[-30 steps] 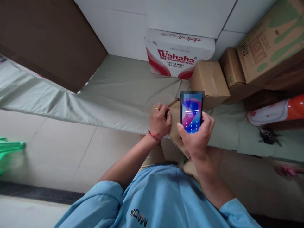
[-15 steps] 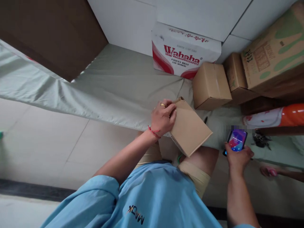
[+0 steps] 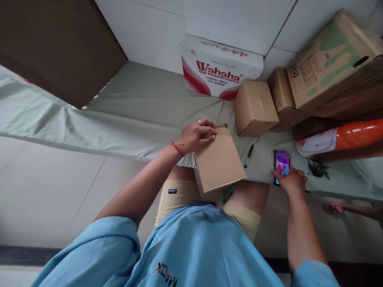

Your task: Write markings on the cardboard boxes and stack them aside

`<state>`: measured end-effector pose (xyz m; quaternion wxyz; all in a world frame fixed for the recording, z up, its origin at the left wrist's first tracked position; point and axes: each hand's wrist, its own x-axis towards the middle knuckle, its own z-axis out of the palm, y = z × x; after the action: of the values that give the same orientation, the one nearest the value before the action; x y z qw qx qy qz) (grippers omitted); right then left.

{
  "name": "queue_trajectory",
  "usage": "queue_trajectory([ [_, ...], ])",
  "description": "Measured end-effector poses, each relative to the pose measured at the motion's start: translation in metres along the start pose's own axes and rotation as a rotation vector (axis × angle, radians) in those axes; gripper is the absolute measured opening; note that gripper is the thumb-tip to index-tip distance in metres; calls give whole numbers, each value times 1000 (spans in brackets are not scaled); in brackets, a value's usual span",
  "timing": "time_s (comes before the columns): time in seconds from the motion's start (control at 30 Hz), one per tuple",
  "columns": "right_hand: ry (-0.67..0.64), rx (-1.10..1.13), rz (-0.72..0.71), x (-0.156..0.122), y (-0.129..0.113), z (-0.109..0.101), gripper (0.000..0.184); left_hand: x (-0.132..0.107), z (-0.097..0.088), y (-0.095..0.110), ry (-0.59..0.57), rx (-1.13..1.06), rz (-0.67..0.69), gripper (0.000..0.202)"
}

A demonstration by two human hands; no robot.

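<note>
A small brown cardboard box point(image 3: 222, 160) leans over the front edge of the cloth-covered surface, its near end above my lap. My left hand point(image 3: 198, 136), with a ring and a red string bracelet, is closed on the box's upper left edge; some fingertips are hidden. To the right, my right hand point(image 3: 292, 180) holds a smartphone point(image 3: 281, 164) with a lit, colourful screen, the thumb along its left side. The phone is low over the cloth; I cannot tell whether it touches. Between box and phone lies a black pen point(image 3: 249, 155).
A white Wahaha carton point(image 3: 220, 69) stands against the wall. Beside it are a small closed carton point(image 3: 255, 107) and a large green-printed carton point(image 3: 320, 71). An orange-and-white cylinder point(image 3: 344, 137) and keys point(image 3: 318, 168) lie right. A brown panel point(image 3: 60, 48) rises left. Another person's foot point(image 3: 332, 208) shows lower right.
The box has turned in my left hand to sit straighter and moved left, uncovering more of the pen. The phone is more upright. The whole view has shifted slightly.
</note>
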<state>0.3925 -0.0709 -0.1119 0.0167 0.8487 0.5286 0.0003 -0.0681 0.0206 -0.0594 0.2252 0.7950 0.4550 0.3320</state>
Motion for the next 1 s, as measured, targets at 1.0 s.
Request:
queue_trajectory([
  [1.0,114,1295,-283,-6,-143,-114,13,18,20,43,-29,234,-167,18],
])
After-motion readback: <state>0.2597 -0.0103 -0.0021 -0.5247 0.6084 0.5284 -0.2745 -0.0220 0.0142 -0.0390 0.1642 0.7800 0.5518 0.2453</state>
